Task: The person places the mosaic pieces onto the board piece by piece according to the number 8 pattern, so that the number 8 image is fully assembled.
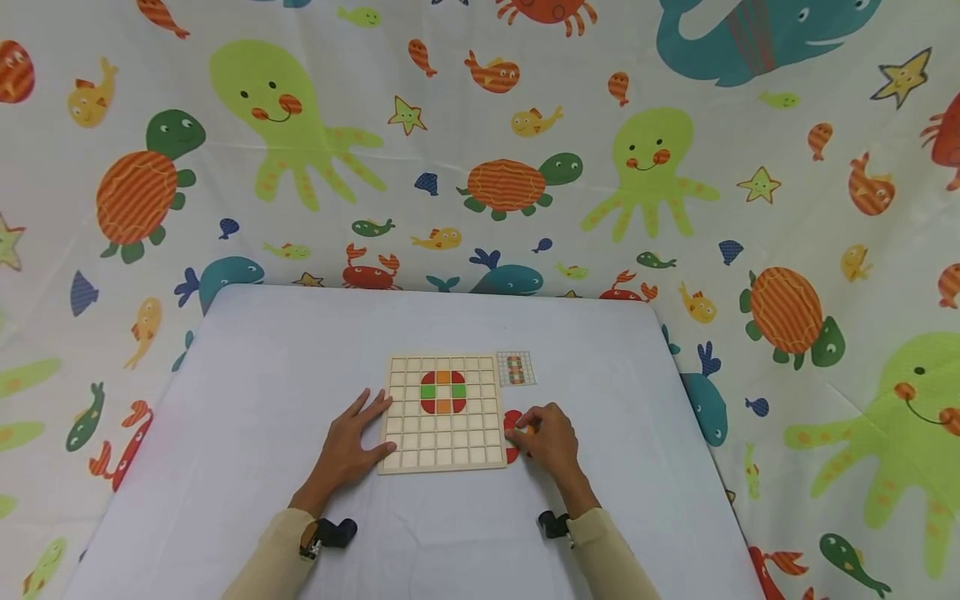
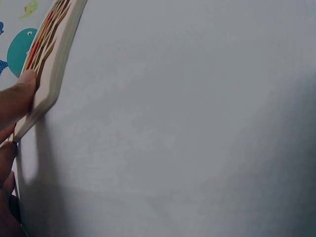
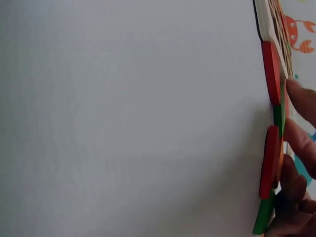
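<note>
A wooden grid board lies on the white table, with red, orange and green pieces set together in its upper middle cells. My left hand touches the board's left edge with spread fingers and thumb; in the left wrist view the thumb lies on the rim. At the board's right edge, my right hand bends its fingers over loose red pieces. In the right wrist view, red pieces and green pieces lie by its fingertips; whether it pinches one is hidden.
A small pattern card lies beside the board's upper right corner. The white table surrounds the board. Behind it hangs a cloth printed with sea animals. Each wrist wears a black camera.
</note>
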Available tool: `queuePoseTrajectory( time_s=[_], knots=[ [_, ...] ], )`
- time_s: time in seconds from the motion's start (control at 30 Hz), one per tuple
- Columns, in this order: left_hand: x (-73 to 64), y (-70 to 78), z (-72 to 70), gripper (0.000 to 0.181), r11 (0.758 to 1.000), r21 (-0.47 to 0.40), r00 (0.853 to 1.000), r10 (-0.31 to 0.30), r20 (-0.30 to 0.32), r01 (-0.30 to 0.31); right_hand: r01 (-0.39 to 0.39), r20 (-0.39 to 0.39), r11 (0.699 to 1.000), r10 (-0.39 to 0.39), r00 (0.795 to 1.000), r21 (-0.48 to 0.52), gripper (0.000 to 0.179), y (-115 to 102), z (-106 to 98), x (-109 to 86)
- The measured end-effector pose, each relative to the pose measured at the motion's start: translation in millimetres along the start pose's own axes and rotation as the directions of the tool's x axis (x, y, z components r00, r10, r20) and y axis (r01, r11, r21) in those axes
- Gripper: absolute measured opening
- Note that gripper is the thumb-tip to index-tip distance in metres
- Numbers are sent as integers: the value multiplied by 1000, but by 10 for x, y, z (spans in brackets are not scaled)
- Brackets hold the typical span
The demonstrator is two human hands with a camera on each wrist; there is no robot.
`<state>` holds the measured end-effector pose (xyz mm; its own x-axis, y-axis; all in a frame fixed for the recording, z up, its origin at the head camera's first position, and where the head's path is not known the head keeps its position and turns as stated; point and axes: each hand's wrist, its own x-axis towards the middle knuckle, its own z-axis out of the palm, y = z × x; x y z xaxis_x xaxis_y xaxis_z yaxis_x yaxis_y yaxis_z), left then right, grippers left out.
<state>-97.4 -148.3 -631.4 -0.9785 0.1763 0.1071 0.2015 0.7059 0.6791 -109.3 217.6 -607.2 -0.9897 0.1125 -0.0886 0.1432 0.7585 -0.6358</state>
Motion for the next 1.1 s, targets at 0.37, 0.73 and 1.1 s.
queuePoseTrajectory(
  time_s=[0.37,0.73,1.1],
  knots=[
    [-1,12,-8,81,1000,-8,1000,-11,8,11,-54,6,999,54,999,4,22,-79,64,34],
    [-27,10,-2,81,1000,-10,1000,0,-4,0,-75,77,997,77,994,-36,24,-191,17,31],
    [-8,-34,16,81,1000,-4,1000,3,-11,-3,-15,48,958,1,999,286,16,-309,89,33]
  ],
)
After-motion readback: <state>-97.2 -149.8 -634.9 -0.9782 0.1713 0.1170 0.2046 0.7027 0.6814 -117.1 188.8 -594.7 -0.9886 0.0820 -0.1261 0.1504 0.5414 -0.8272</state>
